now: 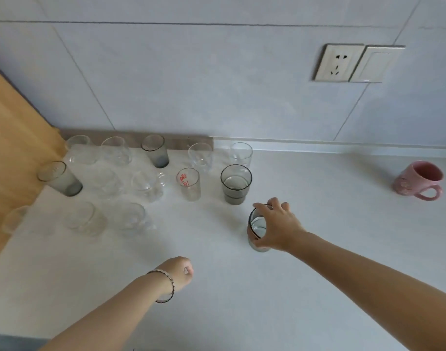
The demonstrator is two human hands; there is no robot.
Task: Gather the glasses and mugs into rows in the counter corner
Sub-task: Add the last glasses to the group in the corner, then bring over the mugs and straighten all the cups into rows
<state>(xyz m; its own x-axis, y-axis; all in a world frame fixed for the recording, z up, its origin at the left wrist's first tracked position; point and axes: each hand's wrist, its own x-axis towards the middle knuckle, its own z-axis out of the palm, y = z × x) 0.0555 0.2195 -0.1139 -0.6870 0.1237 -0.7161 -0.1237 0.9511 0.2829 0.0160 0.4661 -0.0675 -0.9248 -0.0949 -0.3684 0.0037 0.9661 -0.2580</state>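
Ringing the grey glass rim, right hand fingers apparently grip.

Soft even daylight, faint shadows, slight overall blur, wide-angle bending at edges

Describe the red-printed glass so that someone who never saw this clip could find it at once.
From the wooden panel in the left corner, follow the white counter rightwards along the second row from the wall. The clear tumbler stands just left of the smoky grey stepped glass, apart from it. It alone carries red print near its rim.
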